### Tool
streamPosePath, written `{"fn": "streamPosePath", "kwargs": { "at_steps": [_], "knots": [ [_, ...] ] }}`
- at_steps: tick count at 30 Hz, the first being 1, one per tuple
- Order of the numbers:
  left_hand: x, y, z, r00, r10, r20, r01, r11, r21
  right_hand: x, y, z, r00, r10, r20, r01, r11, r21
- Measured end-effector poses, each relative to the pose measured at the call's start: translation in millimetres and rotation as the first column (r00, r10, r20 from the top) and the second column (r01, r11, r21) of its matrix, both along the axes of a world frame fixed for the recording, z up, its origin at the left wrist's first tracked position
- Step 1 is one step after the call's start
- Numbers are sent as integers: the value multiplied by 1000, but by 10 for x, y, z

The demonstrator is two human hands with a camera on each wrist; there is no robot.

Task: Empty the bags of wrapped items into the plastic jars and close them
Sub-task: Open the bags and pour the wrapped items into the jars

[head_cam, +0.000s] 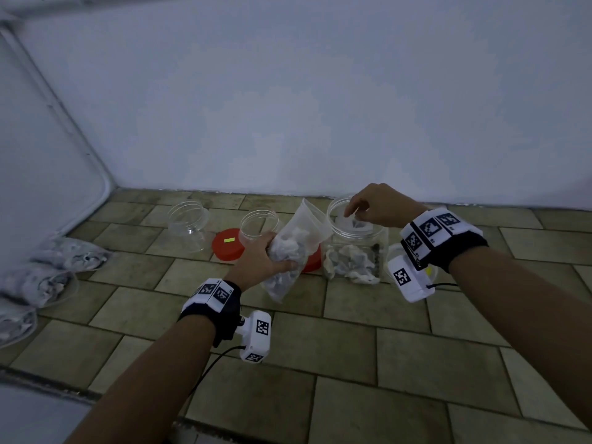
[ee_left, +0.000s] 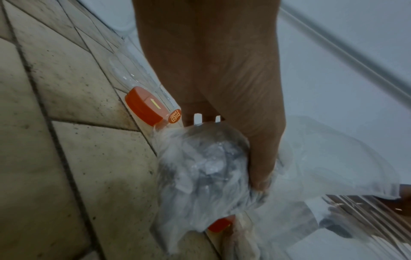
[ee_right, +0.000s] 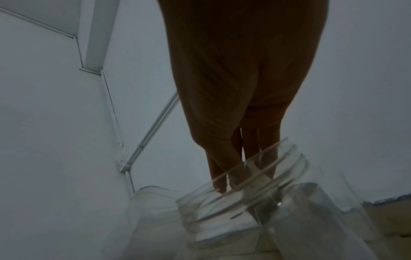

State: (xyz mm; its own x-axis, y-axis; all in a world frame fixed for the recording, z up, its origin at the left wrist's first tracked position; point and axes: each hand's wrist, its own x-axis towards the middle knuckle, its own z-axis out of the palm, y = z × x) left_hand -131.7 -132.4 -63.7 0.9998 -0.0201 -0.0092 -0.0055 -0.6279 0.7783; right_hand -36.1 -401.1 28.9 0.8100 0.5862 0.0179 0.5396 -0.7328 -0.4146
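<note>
Left hand point(head_cam: 260, 261) is clamped round the middle of a clear plastic bag of white wrapped items point(head_cam: 293, 248), tilting its open mouth against the rim of the clear square plastic jar point(head_cam: 355, 241) on the tiled floor point(head_cam: 320, 363). Right hand point(head_cam: 378, 205) hovers over that jar's mouth, fingertips point(ee_right: 219, 183) dipped inside and pinching what looks like a wrapped item. Wrapped items already sit in its bottom. Two empty clear jars point(head_cam: 189, 229) and a red round lid point(head_cam: 228, 244) stand to the left, more filled bags point(head_cam: 69, 256) at far left.

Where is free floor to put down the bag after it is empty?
Bare tiles lie in front of the jars, between both forearms. Crowded: the row of jars and red lids by the wall, and full bags at left.
</note>
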Motion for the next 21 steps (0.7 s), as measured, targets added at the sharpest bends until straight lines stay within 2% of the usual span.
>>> {"fn": "streamPosePath", "kwargs": {
  "at_steps": [5, 9, 11, 16, 21],
  "knots": [
    [-19, -33, 3, 1000, 5, -3, -5, 1000, 13, -17, 2, -12, 998, 13, 58, -16, 999, 42],
    [-43, -44, -6, 1000, 16, -11, -16, 999, 28, -124, 93, 44, 979, 32, 201, -73, 977, 200],
    [-65, -47, -19, 1000, 21, -22, -19, 998, 56, -209, 193, 67, 977, 63, 206, -116, 959, 257],
    [-140, -59, -44, 1000, 2, 0, -3, 992, 123, -410, 480, 26, 985, 124, 122, -129, 991, 39],
    [-207, -65, 13, 998, -53, 20, 50, 987, 152, -533, 661, -29, 988, 153, -32, -156, 971, -180]
  ]
}}
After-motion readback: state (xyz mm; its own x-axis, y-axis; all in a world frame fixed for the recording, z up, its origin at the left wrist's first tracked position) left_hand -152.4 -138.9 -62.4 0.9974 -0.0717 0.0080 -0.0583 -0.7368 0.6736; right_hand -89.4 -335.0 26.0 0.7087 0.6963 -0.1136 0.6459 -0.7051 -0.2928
